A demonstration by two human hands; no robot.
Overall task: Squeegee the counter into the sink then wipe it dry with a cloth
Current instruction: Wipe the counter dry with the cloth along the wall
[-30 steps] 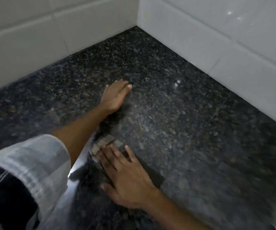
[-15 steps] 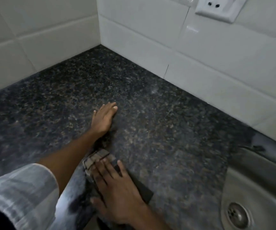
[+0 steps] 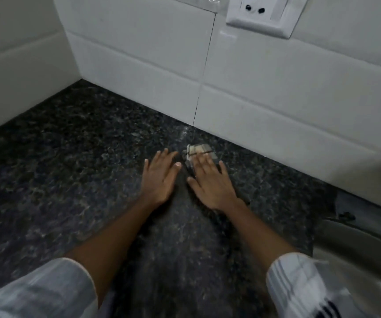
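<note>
Head view puts both your hands flat on the dark speckled counter at the centre of the frame. Your left hand lies palm down with the fingers stretched out and slightly spread, holding nothing, only touching the stone. Your right hand, just beside it, is also spread flat, and its fingers press down on the cloth, a small pale checked piece that shows past the fingertips toward the upper middle of the frame, close to the foot of the white tiled wall. A darker part seems to run on under your palm and out at the wrist, but blur makes that hard to tell. No writing can be read anywhere. A white wall socket sits at the top right of the frame. The steel sink shows at the right edge, well apart from the cloth. Pale striped sleeves fill the lower corners
</note>
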